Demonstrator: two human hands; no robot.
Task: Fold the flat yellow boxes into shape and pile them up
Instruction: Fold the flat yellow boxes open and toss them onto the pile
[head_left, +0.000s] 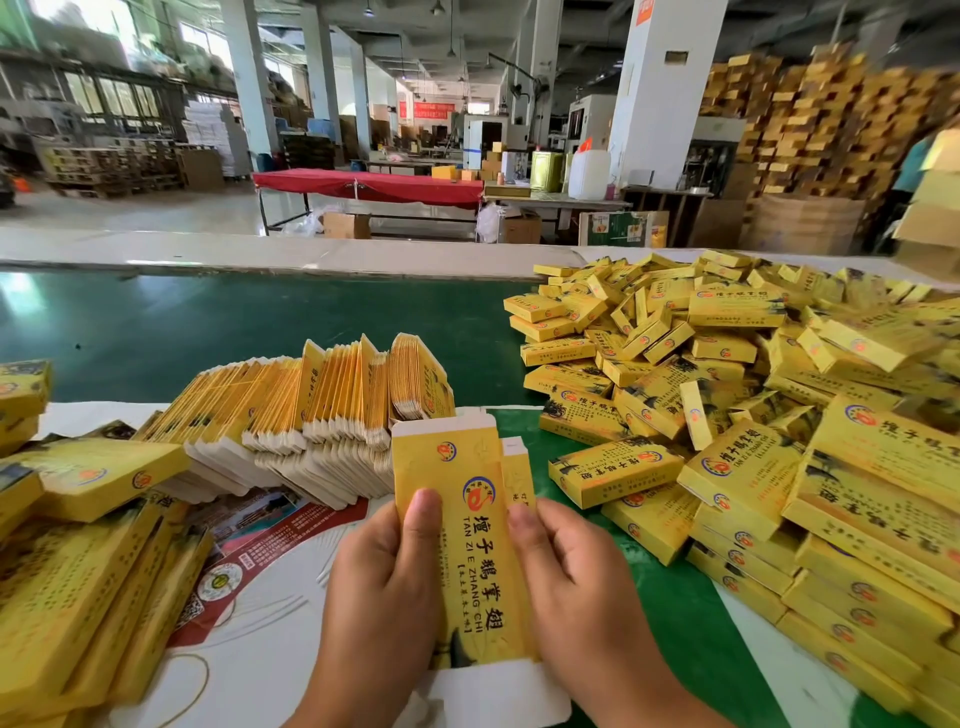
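Note:
A flat yellow box (467, 519) with red and black print stands upright in front of me, its white end flaps open at top and bottom. My left hand (379, 587) grips its left edge, thumb on the front face. My right hand (576, 582) grips its right edge, thumb on the front too. Behind it a row of flat yellow blanks (311, 415) stands on edge. A large heap of folded yellow boxes (727, 405) covers the right side.
A green conveyor belt (208, 332) runs across the middle. More yellow boxes (78, 571) lie stacked at the left on white sheets and a red printed leaflet (270, 540). Beyond are a red-covered table (369, 184), pillars and stacks of yellow cartons (810, 119).

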